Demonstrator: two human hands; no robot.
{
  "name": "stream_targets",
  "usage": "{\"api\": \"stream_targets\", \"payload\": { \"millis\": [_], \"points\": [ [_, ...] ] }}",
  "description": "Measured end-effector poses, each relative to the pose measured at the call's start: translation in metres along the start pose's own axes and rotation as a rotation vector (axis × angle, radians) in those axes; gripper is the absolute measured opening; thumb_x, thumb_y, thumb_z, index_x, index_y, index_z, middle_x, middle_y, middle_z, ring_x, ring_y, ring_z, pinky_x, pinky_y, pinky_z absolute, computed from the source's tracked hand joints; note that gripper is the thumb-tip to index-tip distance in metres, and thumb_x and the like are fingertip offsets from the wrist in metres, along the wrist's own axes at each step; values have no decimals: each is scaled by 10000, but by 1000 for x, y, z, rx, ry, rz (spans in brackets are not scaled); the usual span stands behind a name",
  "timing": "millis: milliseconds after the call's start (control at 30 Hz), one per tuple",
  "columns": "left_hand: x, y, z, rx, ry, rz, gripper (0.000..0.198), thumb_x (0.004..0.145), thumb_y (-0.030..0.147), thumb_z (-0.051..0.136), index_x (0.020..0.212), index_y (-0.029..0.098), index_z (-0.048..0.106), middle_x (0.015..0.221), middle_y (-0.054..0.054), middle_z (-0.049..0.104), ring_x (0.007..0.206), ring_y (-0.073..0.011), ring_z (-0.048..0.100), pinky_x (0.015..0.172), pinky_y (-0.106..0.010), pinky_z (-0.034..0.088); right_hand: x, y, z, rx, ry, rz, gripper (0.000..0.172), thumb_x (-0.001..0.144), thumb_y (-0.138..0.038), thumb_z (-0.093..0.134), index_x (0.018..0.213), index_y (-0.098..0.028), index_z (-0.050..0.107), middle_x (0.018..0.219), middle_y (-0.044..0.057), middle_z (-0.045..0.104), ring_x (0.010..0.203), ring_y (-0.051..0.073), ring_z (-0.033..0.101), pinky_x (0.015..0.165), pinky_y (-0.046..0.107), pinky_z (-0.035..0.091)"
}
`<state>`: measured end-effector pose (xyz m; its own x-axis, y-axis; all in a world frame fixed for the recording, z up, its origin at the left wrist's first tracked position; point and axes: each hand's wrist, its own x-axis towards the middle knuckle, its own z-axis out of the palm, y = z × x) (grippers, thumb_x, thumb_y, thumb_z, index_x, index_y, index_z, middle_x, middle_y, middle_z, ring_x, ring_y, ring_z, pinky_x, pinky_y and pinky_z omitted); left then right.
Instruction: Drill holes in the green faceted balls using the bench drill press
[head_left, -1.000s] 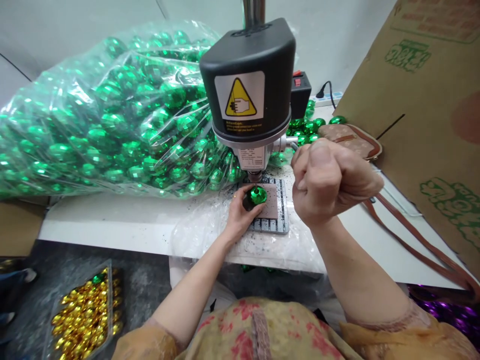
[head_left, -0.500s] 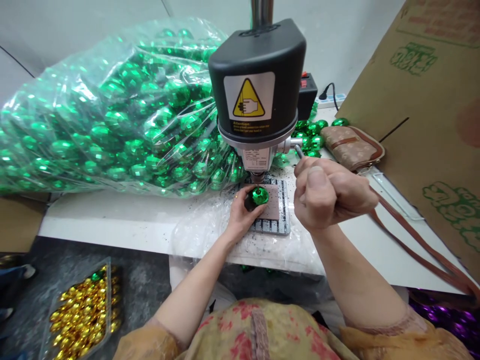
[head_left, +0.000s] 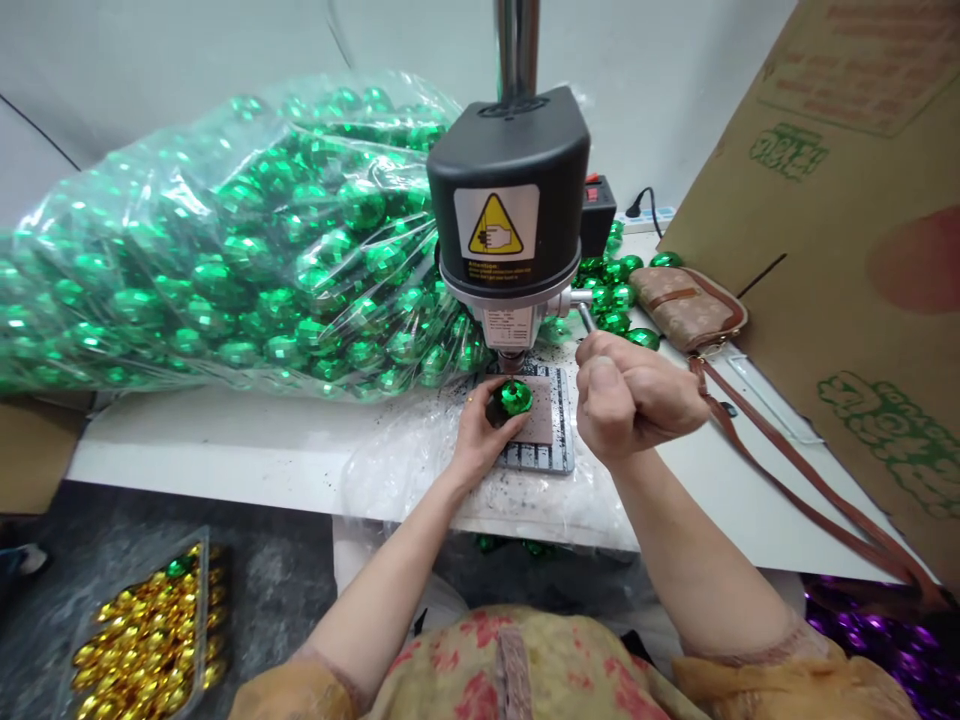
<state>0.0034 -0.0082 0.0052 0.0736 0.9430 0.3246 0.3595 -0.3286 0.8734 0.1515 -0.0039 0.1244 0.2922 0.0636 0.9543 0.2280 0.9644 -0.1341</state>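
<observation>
A small drill press (head_left: 508, 190) with a black head stands in the middle of the table. Under its chuck (head_left: 511, 362), my left hand (head_left: 484, 425) grips a shiny green faceted ball (head_left: 516, 398), thumb on the near side and fingers around the far side. The ball rests over a brownish pad (head_left: 536, 425) on the slotted metal base (head_left: 562, 455). My right hand (head_left: 634, 393) is closed in a fist around the end of the press's feed lever (head_left: 586, 318), to the right of the head. Whether the bit touches the ball I cannot tell.
A big clear bag of green balls (head_left: 247, 270) fills the table's left. Loose green balls (head_left: 619, 295), a brown purse (head_left: 686, 305) with a strap and a cardboard box (head_left: 847, 250) are at right. A bin of gold balls (head_left: 142, 640) and purple balls (head_left: 877, 640) sit below.
The view has shifted slightly. My right hand has come a little down and left with the lever. My left hand still holds the green ball under the chuck.
</observation>
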Motion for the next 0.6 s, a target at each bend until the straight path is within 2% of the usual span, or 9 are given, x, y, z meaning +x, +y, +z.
{"api": "stream_targets", "payload": {
  "millis": [67,167,200,300,400,467,533,600],
  "points": [
    [0,-1,0,1,-4,1,515,764,303,803,1235,233,607,1212,-90,675,1160,-264,617,1019,-426,475,7,-5,3,-21,7,79,456,843,-120,550,539,-181,216,467,-60,288,404,37,293,423,272,248],
    [2,-1,3,1,7,0,508,765,302,808,1226,222,610,1207,-91,678,1147,-259,632,1008,-423,494,30,-11,14,-11,107,267,463,877,-174,584,505,-181,308,447,-64,289,391,36,304,413,274,203],
    [2,0,3,4,20,-2,504,763,302,812,1218,219,611,1201,-90,679,1134,-255,641,994,-417,506,40,-12,18,20,167,320,462,881,-181,593,509,-187,318,443,-68,285,385,39,299,416,280,202],
    [-2,5,3,49,109,13,478,760,325,823,1180,212,624,1137,-83,689,1065,-245,667,940,-406,543,63,-10,27,95,191,438,462,850,-145,629,494,-201,340,419,-71,320,379,52,314,413,290,210],
    [-23,16,-5,133,198,165,423,804,328,792,1186,235,634,1114,-85,678,1059,-251,671,927,-415,559,71,-7,30,75,186,471,452,864,-116,599,498,-203,350,436,-73,323,394,49,329,435,287,230],
    [-49,22,-15,199,129,358,406,843,286,755,1231,278,634,1222,-103,643,1122,-259,659,934,-406,566,70,-7,30,58,175,460,448,874,-130,593,511,-202,341,457,-77,316,402,41,332,441,282,231],
    [-79,24,-26,287,-45,577,411,850,258,746,1244,312,641,1318,-122,602,1135,-261,655,893,-372,584,68,-8,29,41,159,450,451,881,-148,593,522,-201,325,472,-79,313,410,36,339,442,278,231],
    [-107,21,-34,396,-275,793,399,858,264,732,1244,326,651,1309,-128,618,1055,-244,674,823,-344,595,67,-10,28,24,143,440,458,886,-154,589,529,-200,307,480,-81,299,417,29,344,446,268,241]
  ]
}}
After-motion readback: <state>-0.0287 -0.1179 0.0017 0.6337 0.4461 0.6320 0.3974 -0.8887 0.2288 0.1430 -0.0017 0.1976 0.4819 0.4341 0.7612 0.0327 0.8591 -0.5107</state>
